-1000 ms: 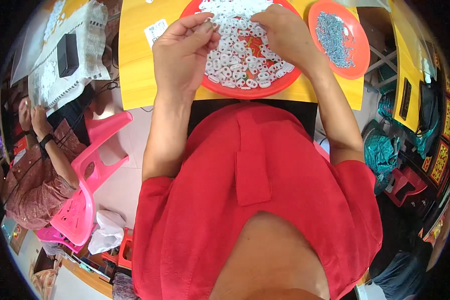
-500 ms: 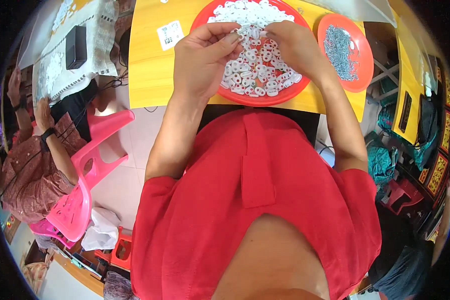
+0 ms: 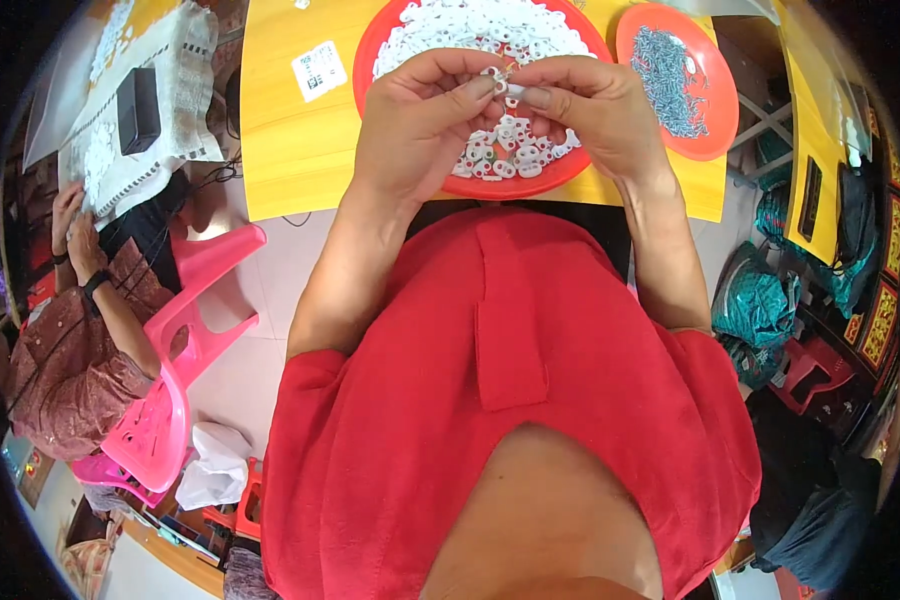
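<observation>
On yellow table, white pieces in tray; right, teal bag, perhaps.

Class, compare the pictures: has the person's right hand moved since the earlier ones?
Yes: judged against the red tray, the right hand has shifted toward the tray's near rim.

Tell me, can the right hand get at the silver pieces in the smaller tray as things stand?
Probably yes: the right hand is close to the smaller tray, and nothing visible blocks its way to the silver pieces. It seems to be pinching a small white piece, though, so it looks occupied.
</observation>
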Demonstrator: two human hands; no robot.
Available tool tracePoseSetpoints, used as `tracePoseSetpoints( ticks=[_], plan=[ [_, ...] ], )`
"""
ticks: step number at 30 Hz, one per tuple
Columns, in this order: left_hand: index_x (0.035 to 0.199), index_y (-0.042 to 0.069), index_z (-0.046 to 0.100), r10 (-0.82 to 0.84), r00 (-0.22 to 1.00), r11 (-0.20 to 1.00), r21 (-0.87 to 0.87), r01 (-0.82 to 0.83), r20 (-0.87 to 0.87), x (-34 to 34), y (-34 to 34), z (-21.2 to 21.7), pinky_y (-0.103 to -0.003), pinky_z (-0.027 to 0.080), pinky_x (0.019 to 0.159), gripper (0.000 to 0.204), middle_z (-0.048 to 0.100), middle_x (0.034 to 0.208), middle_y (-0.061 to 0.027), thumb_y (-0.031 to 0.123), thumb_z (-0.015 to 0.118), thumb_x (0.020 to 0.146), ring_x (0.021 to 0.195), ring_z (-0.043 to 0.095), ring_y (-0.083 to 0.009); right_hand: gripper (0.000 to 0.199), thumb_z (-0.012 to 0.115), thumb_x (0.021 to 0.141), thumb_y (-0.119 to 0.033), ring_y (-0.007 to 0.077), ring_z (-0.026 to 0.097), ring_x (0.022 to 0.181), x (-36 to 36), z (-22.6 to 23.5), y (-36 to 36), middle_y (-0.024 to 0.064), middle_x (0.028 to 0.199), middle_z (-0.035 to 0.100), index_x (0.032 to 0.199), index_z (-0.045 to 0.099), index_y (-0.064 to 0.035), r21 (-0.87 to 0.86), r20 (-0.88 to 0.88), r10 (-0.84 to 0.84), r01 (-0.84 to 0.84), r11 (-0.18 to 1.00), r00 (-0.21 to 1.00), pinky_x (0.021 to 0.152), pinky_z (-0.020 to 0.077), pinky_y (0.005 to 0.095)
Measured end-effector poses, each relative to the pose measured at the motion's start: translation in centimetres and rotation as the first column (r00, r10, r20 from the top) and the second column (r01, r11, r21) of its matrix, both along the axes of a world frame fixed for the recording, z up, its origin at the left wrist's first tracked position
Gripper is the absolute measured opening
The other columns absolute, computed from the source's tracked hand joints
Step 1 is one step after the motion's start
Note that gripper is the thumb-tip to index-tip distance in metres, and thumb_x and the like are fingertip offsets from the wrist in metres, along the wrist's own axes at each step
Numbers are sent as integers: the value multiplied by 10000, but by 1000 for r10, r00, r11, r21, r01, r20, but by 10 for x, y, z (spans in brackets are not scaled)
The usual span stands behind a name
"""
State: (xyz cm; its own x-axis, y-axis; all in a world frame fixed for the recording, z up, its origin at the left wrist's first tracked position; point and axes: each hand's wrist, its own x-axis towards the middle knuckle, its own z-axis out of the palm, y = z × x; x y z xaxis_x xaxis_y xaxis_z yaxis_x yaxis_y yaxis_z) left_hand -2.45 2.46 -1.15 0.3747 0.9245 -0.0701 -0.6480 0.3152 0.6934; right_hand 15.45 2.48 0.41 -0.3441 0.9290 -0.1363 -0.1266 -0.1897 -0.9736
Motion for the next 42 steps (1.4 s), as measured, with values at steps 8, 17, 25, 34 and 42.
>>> tracePoseSetpoints(
  ticks=[8,17,25,34,42],
  plan=[
    [976,-33,567,-40,998,999,24,39,45,6,-4,-4,-235,482,663,191,602,878,-115,-42,533,788,761,587,-152,215,578,790,-40,89,551,689,-12,-3,-10,55,813,600,989,577,42,1,-131,-161,162,987,978,619,454,199],
    [966,-34,579,17,1000,999,31,-17,-13,5,-6,1,-225,478,685,195,603,875,-106,-50,552,773,762,581,-139,197,552,816,-66,99,535,672,-2,-3,-12,43,817,562,990,530,23,-171,-272,-135,90,981,953,619,447,212],
    [936,-40,602,104,971,991,101,-83,-217,8,-10,8,-209,470,653,186,608,830,-82,-42,585,750,738,567,-111,174,520,834,-69,86,527,648,-4,9,-17,34,796,559,986,530,17,-101,-171,-116,100,990,978,571,434,200],
    [915,-33,612,129,945,989,111,-100,-300,7,-12,12,-196,469,630,166,613,808,-74,-39,590,751,722,566,-102,167,520,835,-75,75,531,681,-6,16,-19,38,786,570,966,532,29,14,35,-132,132,991,991,592,428,183],
    [899,-25,621,184,879,974,199,-105,-440,10,-15,17,-186,464,628,152,618,805,-59,-33,594,750,724,562,-78,156,561,792,-45,58,515,668,-7,21,-22,19,759,577,932,559,23,163,209,-176,143,976,962,594,426,189]
  ],
)
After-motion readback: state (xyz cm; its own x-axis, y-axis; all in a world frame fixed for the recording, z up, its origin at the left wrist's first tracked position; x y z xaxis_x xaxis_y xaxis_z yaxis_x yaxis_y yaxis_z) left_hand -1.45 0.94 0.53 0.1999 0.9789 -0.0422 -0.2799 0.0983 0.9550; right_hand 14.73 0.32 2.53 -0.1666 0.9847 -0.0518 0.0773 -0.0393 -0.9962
